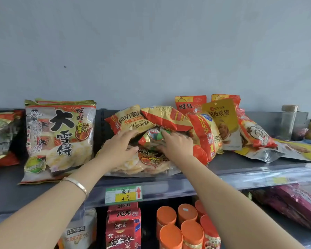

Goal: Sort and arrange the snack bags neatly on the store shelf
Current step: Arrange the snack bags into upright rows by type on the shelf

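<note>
Snack bags point(166, 117) heaped on shelf point(232, 164). Our left hand point(119, 147) rests flat-fingered on a flat cracker bag point(151, 163). At its 3 o'clock, our right hand point(177, 145) pinches a small red-green bag point(152, 138).

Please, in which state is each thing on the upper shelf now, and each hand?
large rice cracker bag: standing upright
flat rice cracker bag: lying flat under the hands
small bag: tucked under the chip bags
chip bags: piled askew
walnut bag: leaning, upright
left hand: open, fingers straight
right hand: touching small bag, grip unclear
</note>
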### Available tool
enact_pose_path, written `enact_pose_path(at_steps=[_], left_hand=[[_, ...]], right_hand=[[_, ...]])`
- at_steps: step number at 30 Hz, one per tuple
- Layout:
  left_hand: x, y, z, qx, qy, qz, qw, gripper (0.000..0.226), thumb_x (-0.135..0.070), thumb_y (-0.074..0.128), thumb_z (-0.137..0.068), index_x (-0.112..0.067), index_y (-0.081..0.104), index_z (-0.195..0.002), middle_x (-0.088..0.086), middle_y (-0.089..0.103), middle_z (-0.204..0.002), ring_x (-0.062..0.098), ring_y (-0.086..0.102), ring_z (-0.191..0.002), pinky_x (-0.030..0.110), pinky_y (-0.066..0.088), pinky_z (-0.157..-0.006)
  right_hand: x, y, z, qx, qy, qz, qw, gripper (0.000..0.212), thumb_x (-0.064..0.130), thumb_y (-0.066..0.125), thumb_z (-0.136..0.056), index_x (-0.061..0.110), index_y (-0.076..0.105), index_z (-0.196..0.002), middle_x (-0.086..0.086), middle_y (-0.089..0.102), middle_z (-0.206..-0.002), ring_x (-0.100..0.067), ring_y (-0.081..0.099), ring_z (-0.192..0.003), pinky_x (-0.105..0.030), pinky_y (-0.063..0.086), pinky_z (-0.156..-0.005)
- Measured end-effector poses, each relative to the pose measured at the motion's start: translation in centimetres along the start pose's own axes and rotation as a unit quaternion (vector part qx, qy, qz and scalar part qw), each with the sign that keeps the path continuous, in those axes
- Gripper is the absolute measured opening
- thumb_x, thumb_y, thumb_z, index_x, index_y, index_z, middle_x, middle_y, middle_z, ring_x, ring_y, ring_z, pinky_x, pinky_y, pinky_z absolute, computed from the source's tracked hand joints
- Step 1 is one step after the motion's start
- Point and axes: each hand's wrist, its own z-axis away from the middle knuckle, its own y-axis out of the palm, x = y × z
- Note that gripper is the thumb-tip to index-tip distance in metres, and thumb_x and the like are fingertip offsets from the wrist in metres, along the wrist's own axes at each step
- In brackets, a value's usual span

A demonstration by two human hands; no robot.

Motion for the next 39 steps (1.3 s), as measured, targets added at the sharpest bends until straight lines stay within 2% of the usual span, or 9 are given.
enact_pose_path(at_steps=[3, 7, 13, 21, 27, 30, 33, 36, 39], left_hand=[[-0.5, 0.0, -0.6, -0.009, 0.005, -0.001, 1.000, 0.066, -0.037, 0.053, -0.093, -0.030, 0.019, -0.149, -0.002, 0.025, -0.154, 0.019, 0.030, -0.139, 0.042, 0.035, -0.106], [-0.8, 0.5, -3.1, -0.013, -0.007, 0.000, 1.000, 0.075, -0.042, 0.055, -0.091, -0.032, 0.010, -0.150, -0.001, 0.018, -0.157, 0.023, 0.023, -0.142, 0.048, 0.030, -0.111], [-1.8, 2.3, -6.0, 0.032, -0.015, 0.121, 0.992, 0.081, -0.043, 0.057, -0.090, -0.032, 0.005, -0.151, 0.002, 0.014, -0.159, 0.024, 0.017, -0.144, 0.048, 0.022, -0.116], [-1.4, 3.1, -6.8, 0.049, -0.043, 0.108, 0.992, 0.069, -0.051, 0.041, -0.095, -0.020, 0.016, -0.151, 0.003, 0.020, -0.157, 0.023, 0.017, -0.145, 0.042, 0.019, -0.117], [-2.4, 2.7, -6.8, 0.069, -0.106, 0.217, 0.968, 0.067, -0.057, 0.027, -0.096, -0.022, 0.016, -0.151, 0.004, 0.018, -0.158, 0.025, 0.016, -0.145, 0.041, 0.017, -0.117], [-3.6, 2.0, -6.7, 0.057, -0.137, 0.310, 0.939, 0.071, -0.064, 0.024, -0.092, -0.025, 0.016, -0.151, 0.002, 0.020, -0.157, 0.026, 0.020, -0.144, 0.043, 0.022, -0.115], [-5.1, 1.6, -6.8, 0.044, -0.123, 0.395, 0.909, 0.075, -0.066, 0.031, -0.088, -0.023, 0.025, -0.149, 0.001, 0.029, -0.154, 0.025, 0.028, -0.141, 0.039, 0.024, -0.110], [-6.5, 1.5, -6.6, 0.029, -0.109, 0.432, 0.895, 0.068, -0.054, 0.042, -0.092, -0.018, 0.027, -0.147, 0.004, 0.034, -0.151, 0.025, 0.032, -0.138, 0.035, 0.027, -0.106], [-6.8, 1.3, -6.7, 0.013, -0.128, 0.446, 0.886, 0.082, -0.062, 0.054, -0.081, -0.021, 0.027, -0.146, 0.005, 0.035, -0.150, 0.027, 0.036, -0.135, 0.046, 0.029, -0.110]], right_hand=[[-0.7, -1.1, -0.5, -0.070, 0.002, -0.026, 0.997, 0.031, 0.035, 0.038, -0.101, 0.029, 0.056, -0.125, -0.004, 0.069, -0.095, -0.030, 0.066, -0.088, -0.031, 0.039, -0.063], [-2.5, -4.3, -1.9, -0.122, 0.100, -0.131, 0.979, 0.033, 0.030, 0.034, -0.103, 0.019, 0.064, -0.108, -0.007, 0.065, -0.088, -0.032, 0.063, -0.080, -0.031, 0.037, -0.061], [-5.1, -6.6, -3.3, -0.200, 0.211, -0.378, 0.879, 0.033, 0.037, 0.040, -0.102, 0.017, 0.056, -0.081, 0.006, 0.050, -0.064, -0.014, 0.045, -0.056, -0.028, 0.028, -0.050], [-5.8, -7.1, -2.7, -0.235, 0.233, -0.467, 0.820, 0.039, 0.034, 0.044, -0.101, 0.021, 0.047, -0.064, 0.001, 0.051, -0.062, -0.014, 0.041, -0.054, -0.033, 0.033, -0.057], [-7.0, -8.1, -1.9, -0.265, 0.279, -0.546, 0.744, 0.040, 0.031, 0.044, -0.102, 0.017, 0.044, -0.064, 0.004, 0.042, -0.059, -0.011, 0.032, -0.054, -0.028, 0.027, -0.053], [-7.5, -8.4, -1.4, -0.249, 0.310, -0.606, 0.689, 0.036, 0.032, 0.046, -0.100, 0.011, 0.055, -0.072, -0.003, 0.053, -0.068, -0.021, 0.046, -0.066, -0.035, 0.042, -0.062], [-7.7, -8.6, -0.9, -0.216, 0.334, -0.649, 0.649, 0.034, 0.034, 0.050, -0.099, 0.002, 0.063, -0.097, -0.017, 0.068, -0.091, -0.039, 0.065, -0.085, -0.051, 0.053, -0.088], [-8.2, -8.3, -0.6, -0.193, 0.335, -0.690, 0.612, 0.023, 0.033, 0.052, -0.098, 0.017, 0.065, -0.089, -0.004, 0.069, -0.089, -0.027, 0.067, -0.090, -0.048, 0.052, -0.093], [-8.7, -7.6, 0.0, -0.191, 0.337, -0.730, 0.563, 0.023, 0.032, 0.055, -0.097, 0.014, 0.066, -0.107, -0.002, 0.069, -0.103, -0.022, 0.067, -0.098, -0.045, 0.053, -0.093]])
